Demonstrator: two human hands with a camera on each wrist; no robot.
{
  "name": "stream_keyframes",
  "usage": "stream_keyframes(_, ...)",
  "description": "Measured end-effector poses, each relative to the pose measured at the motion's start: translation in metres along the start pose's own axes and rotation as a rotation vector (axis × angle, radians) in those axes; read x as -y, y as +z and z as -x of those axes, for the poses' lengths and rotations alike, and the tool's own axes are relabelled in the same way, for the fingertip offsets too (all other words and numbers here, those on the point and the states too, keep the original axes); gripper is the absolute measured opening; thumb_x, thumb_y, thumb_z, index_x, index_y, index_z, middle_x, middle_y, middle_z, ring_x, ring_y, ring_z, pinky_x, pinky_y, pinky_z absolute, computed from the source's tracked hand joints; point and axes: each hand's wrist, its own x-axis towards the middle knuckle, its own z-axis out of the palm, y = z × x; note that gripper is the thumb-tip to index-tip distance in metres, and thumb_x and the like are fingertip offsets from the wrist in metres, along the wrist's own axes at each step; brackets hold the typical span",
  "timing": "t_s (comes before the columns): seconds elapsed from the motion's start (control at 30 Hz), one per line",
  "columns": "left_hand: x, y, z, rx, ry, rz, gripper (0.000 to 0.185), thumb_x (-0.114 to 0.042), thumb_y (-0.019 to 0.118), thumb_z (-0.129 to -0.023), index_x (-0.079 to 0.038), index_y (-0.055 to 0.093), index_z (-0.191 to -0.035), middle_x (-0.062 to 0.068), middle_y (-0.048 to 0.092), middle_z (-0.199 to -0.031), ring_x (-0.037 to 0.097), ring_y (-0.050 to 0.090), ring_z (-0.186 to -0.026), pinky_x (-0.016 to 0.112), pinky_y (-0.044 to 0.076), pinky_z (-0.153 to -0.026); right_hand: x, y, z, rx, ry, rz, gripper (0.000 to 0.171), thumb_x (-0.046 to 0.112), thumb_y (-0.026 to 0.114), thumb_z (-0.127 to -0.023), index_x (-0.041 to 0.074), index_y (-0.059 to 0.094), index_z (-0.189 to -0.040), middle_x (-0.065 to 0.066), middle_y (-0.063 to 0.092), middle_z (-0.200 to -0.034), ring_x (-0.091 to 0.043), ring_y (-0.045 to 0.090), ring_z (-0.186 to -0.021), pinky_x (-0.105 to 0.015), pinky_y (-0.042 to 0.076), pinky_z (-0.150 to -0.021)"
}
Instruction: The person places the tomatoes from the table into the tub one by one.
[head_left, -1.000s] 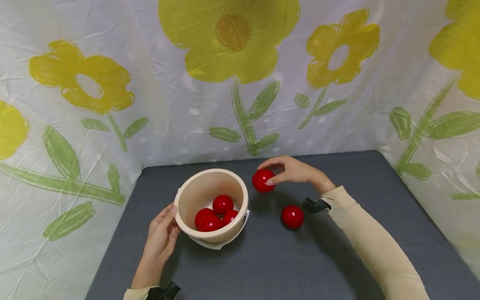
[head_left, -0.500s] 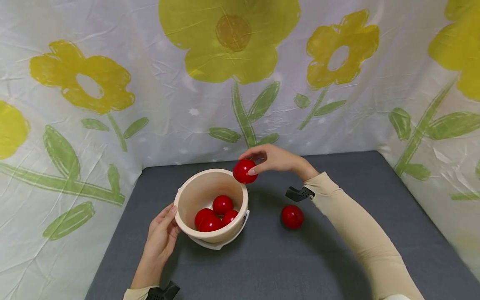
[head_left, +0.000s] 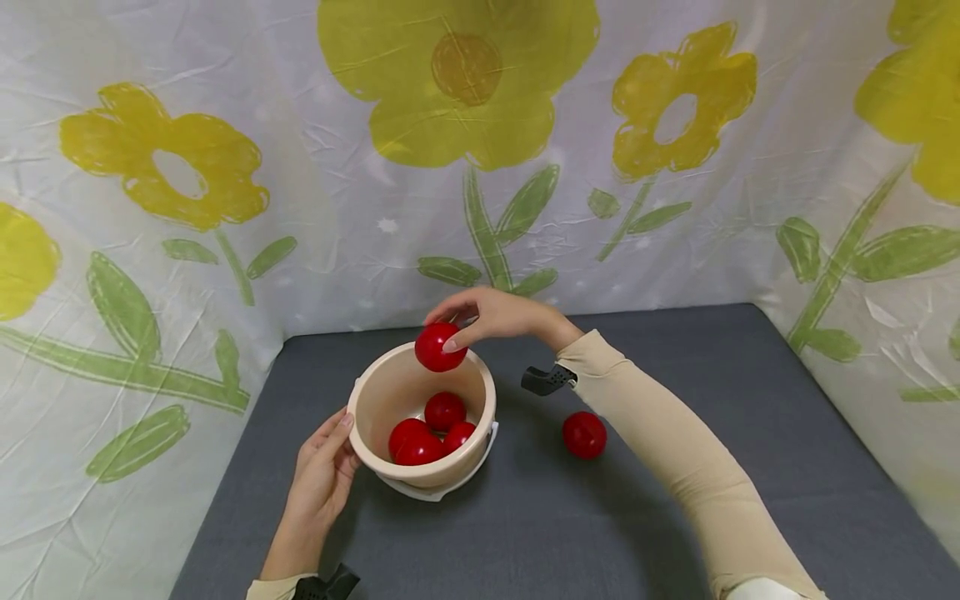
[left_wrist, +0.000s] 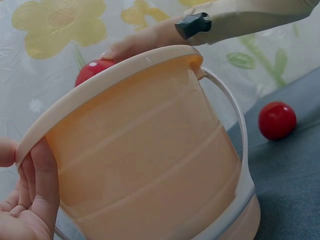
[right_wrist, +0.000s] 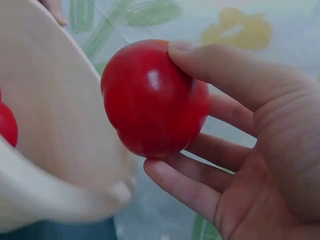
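My right hand [head_left: 498, 318] holds a glossy red tomato [head_left: 432, 350] above the far part of the bucket's mouth. In the right wrist view the thumb and fingers pinch this lobed tomato [right_wrist: 150, 100] from the side. The cream bucket [left_wrist: 135, 150] stands on the table, with several red tomatoes [head_left: 420, 448] at its bottom. My left hand [head_left: 324, 479] grips the bucket's rim on the left, and the left wrist view has its fingers [left_wrist: 45, 170] against the outer wall.
Another red tomato [head_left: 584, 435] lies on the dark grey tablecloth [head_left: 540, 533], right of the bucket. The bucket's white handle [left_wrist: 240, 125] hangs down at its side. A cloth backdrop [head_left: 330, 208] printed with yellow flowers rises behind the table.
My right hand has carried the tomato leftward from beside the bucket to over its mouth. The left hand and the bucket have stayed in place.
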Motion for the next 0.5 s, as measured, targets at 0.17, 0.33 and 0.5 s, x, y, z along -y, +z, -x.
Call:
stream_keyframes(0.17,0.001,0.0,0.0,0.016,0.009,0.012,0.017,-0.015,0.05,-0.103,-0.016,0.062,-0.116,-0.003,0.07,-0.109,0.005,0.068,-0.087,0.019,0.06,-0.075,0.002,0.009,-0.018,0.026,-0.004,0.027,0.047,0.018,0.073,-0.088,0.009,0.061,-0.132,-0.004,0.067,-0.126,-0.018,0.063,-0.113,-0.03,0.056,-0.095)
stream_keyframes(0.33,0.001,-0.001,0.0,0.03,0.019,0.017,0.018,-0.014,0.049,-0.104,-0.015,0.062,-0.116,-0.002,0.07,-0.109,0.005,0.068,-0.088,0.02,0.06,-0.074,0.006,0.019,-0.031,0.057,0.01,0.036,0.046,0.019,0.074,-0.087,0.011,0.062,-0.131,-0.003,0.067,-0.125,-0.015,0.064,-0.112,-0.028,0.056,-0.095)
stream_keyframes(0.5,0.002,0.0,0.0,0.022,0.016,0.014,0.017,-0.014,0.05,-0.103,-0.017,0.063,-0.115,-0.003,0.071,-0.109,0.005,0.068,-0.089,0.02,0.06,-0.076,0.007,0.029,-0.042,0.1,0.015,0.036,0.046,0.02,0.074,-0.087,0.012,0.062,-0.131,-0.004,0.067,-0.126,-0.015,0.064,-0.111,-0.026,0.057,-0.093)
